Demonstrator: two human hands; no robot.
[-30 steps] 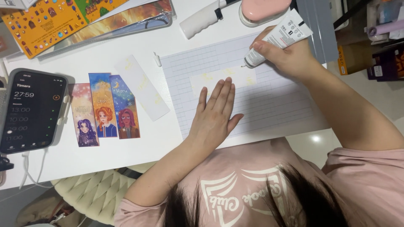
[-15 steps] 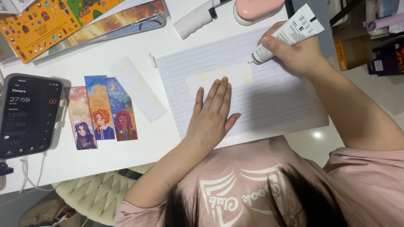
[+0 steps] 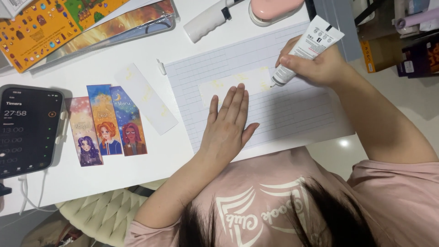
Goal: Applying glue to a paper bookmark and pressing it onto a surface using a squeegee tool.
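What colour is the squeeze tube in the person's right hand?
The squeeze tube is white with small black markings, seen in the head view.

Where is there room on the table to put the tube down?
Bare white table shows below the three bookmarks, and between the blank strip and the lined mat. The top edge is crowded: game boards, a white tool, a pink gadget. The phone fills the left.

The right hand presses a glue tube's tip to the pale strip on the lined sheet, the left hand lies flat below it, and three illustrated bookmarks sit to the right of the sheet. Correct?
Not quite. The head view shows the three illustrated bookmarks to the left of the lined sheet, beside the phone. The rest holds: right hand presses the glue tube to the pale strip, left hand flat below.
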